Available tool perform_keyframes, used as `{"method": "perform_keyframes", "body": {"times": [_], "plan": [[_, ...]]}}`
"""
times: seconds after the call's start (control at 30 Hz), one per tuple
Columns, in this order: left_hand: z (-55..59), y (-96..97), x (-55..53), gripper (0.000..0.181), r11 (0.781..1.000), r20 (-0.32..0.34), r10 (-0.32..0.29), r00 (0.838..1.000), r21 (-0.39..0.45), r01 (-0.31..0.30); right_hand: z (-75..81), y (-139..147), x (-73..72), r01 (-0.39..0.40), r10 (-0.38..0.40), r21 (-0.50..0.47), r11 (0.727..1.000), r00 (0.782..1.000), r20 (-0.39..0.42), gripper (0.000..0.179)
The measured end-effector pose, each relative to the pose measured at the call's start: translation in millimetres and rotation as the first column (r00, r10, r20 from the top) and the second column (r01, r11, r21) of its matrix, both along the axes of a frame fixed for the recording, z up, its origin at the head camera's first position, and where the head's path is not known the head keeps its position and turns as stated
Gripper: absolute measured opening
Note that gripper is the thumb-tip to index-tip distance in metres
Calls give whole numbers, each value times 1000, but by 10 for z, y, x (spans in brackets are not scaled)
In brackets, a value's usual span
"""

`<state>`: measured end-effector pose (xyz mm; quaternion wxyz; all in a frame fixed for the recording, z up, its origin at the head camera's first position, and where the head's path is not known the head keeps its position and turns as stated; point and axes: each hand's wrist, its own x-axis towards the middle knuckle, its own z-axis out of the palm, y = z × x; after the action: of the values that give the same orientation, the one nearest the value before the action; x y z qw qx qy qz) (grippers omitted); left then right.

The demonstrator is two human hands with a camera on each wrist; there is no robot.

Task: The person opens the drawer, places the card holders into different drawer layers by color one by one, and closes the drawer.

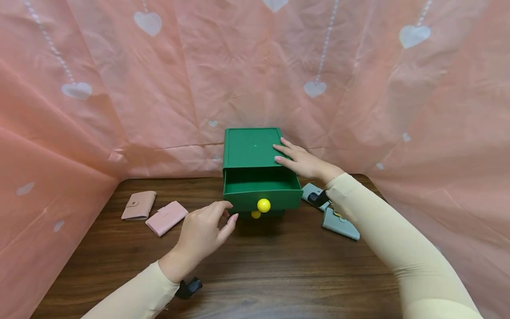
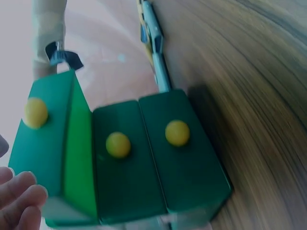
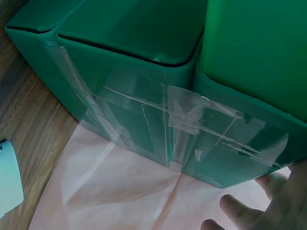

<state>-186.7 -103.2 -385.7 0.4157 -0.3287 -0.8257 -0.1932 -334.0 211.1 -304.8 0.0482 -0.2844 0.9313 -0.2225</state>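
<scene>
A green drawer cabinet (image 1: 253,148) stands at the back of the table, its top drawer (image 1: 241,201) pulled out. The drawer bears a round yellow knob (image 1: 264,205); inside, the visible part holds nothing. My right hand (image 1: 307,165) rests on the cabinet's top right edge with fingers spread. By the drawer's front left corner is my left hand (image 1: 202,228), fingers loosely bent and holding nothing; whether it touches the drawer I cannot tell. In the left wrist view, the two lower drawers, including the middle drawer (image 2: 127,177), are closed. Clear tape (image 3: 187,112) runs along the cabinet's side.
Left of the cabinet lie a beige-pink card wallet (image 1: 139,204) and a pink card wallet (image 1: 167,218). On the right, a blue-grey wallet (image 1: 341,225) and another blue wallet (image 1: 311,191) lie partly beneath my right forearm. Pink cloth (image 1: 255,66) hangs behind the wooden table (image 1: 263,270).
</scene>
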Motion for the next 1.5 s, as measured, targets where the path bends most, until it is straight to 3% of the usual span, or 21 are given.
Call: {"method": "perform_keyframes", "body": {"times": [0.27, 0.43, 0.73, 1.17, 1.5], "plan": [[-28, -353, -45, 17, 998, -11, 61, 998, 11, -61, 33, -37, -1, -23, 23, 3, 1000, 1000, -14, 66], [-78, -579, -106, 24, 991, 31, 131, 991, -13, -130, 31, -32, -12, -28, 28, 7, 1000, 999, -24, 66], [-228, -888, -190, 34, 961, 109, 277, 955, -24, -276, 8, -61, -21, -31, 31, 3, 1000, 999, -10, 67], [-368, -1175, -337, 49, 948, 201, 315, 927, -30, -316, 1, -80, -51, -33, 33, -5, 999, 999, -13, 67], [-513, -1295, -454, 59, 939, 357, 339, 870, -65, -339, -12, 4, -10, 2, -2, 5, 1000, 1000, -3, 66]]}}
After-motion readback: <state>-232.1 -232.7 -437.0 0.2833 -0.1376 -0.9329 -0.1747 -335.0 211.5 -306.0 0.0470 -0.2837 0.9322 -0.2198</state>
